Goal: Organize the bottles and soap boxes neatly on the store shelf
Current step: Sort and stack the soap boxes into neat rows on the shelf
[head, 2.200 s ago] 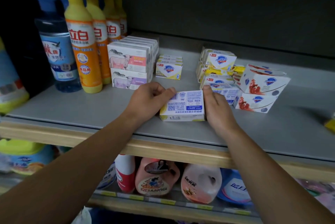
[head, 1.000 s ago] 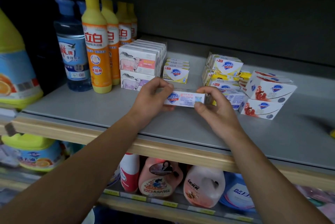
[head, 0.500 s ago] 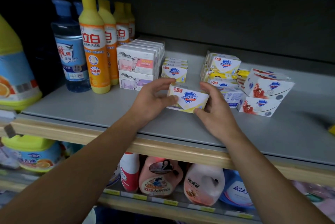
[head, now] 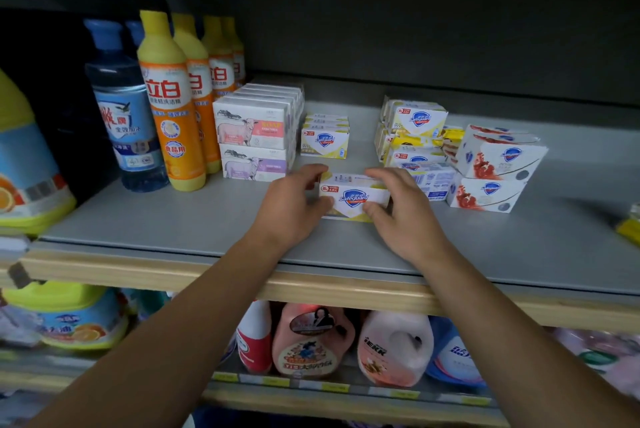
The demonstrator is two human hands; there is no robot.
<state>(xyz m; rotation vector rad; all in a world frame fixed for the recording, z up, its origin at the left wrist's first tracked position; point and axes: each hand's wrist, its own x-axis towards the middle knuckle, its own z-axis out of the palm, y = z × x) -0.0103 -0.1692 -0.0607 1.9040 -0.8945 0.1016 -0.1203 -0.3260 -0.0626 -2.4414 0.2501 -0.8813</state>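
We hold the white-and-yellow Safeguard soap box (head: 353,197) between both hands near the middle of the grey store shelf (head: 173,219); the left hand (head: 294,206) grips its left end, thumb at the front and fingers curled over the top, and the right hand (head: 403,213) grips the right end the same way. What changed: two seconds back the box showed its barcode back to us, a second ago only a thin edge, and now the blue shield logo faces front and the box sits upright, low over the shelf or resting on it; we cannot tell which. We judge the turning step is done and the box is ready to go into a row. At 11 o'clock from it stands the short row of matching yellow Safeguard boxes (head: 325,142), front faces forward, just right of the stacked white sheep-print soap boxes (head: 254,142); that row looks the likely home. At 1 to 2 o'clock lies the loose heap of yellow Safeguard boxes (head: 412,131) and the tilted white-and-red Safeguard boxes (head: 498,157), still disordered. The orange-and-yellow dish-soap bottles (head: 171,105) and the blue-capped clear bottle (head: 119,109) at 10 o'clock stand in line already. Much sorting remains on the right.
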